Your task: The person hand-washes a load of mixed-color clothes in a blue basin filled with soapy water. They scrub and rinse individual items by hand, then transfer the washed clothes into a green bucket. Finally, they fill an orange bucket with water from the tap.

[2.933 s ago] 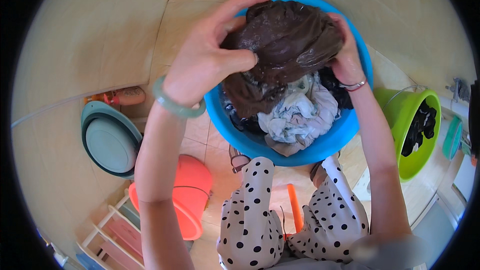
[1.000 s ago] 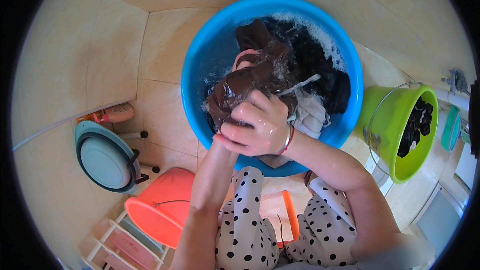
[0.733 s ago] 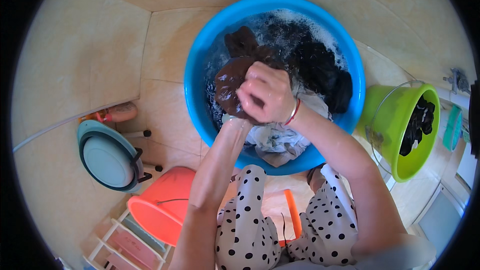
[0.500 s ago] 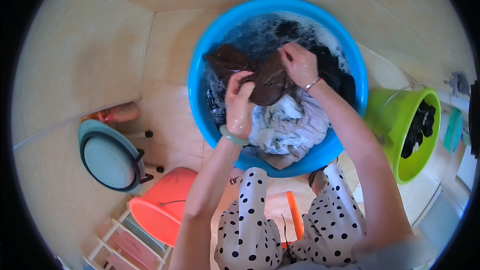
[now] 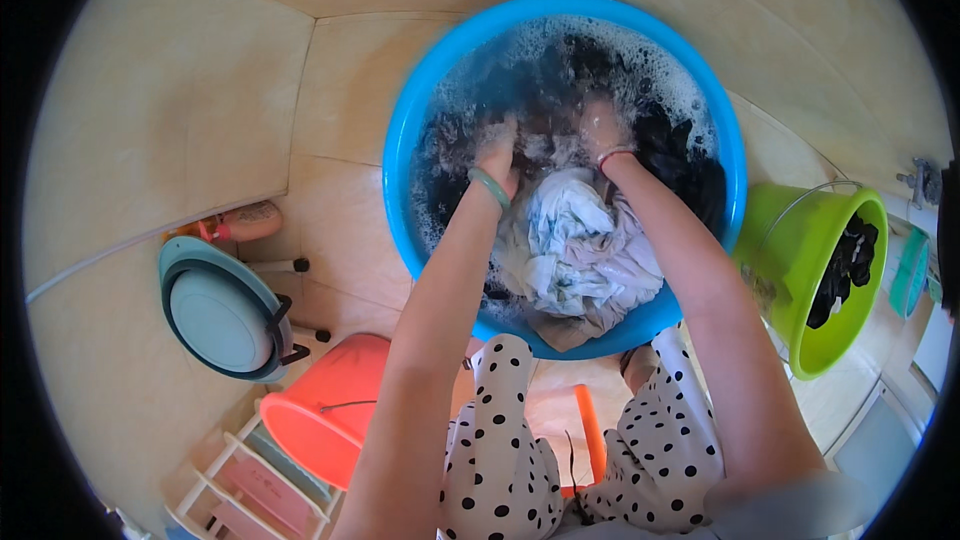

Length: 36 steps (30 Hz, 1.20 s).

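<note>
Sodden dark laundry (image 5: 688, 165) amid suds (image 5: 672, 78)

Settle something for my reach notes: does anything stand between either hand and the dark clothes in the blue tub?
Nothing visible but foamy water: left hand and right hand dip into it among dark clothes, fingers largely hidden. Pale laundry lies at the near side of the tub.

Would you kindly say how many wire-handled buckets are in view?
2: a green bucket right of the blue tub, and a partly hidden red bucket at lower left.
</note>
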Each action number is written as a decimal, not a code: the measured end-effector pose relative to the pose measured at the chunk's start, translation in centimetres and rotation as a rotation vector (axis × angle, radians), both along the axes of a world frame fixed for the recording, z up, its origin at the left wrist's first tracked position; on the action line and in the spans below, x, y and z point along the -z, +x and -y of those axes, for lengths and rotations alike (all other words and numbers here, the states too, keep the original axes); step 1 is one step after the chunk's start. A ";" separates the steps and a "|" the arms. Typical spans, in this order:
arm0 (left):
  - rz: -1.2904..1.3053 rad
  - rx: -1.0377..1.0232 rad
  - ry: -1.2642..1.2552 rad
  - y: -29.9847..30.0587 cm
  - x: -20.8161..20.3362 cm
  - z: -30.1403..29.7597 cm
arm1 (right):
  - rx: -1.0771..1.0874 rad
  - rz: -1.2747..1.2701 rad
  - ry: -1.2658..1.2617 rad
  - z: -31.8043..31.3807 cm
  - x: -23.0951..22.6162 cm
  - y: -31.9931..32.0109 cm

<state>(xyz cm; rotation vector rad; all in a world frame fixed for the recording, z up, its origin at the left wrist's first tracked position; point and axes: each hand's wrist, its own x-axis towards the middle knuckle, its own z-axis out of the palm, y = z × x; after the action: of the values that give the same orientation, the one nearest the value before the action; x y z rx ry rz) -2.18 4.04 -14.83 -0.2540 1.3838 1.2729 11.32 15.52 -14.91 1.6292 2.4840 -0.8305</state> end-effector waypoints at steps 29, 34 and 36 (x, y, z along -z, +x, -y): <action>0.322 -0.157 0.582 3.5 -9.7 2.9 | -0.511 -1.258 0.391 8.5 -16.5 -1.3; 0.267 -0.306 0.369 3.2 -11.1 3.7 | -0.431 -1.042 0.366 5.7 -13.2 -0.6; -0.048 -0.192 0.332 4.7 -11.5 2.9 | -0.178 -0.843 0.252 1.9 -8.3 2.5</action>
<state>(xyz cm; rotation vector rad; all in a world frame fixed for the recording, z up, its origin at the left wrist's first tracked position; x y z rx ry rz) 2.51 1.19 -3.35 -0.1301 1.1856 1.6542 13.83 13.62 -6.57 1.2282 3.3351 -1.4612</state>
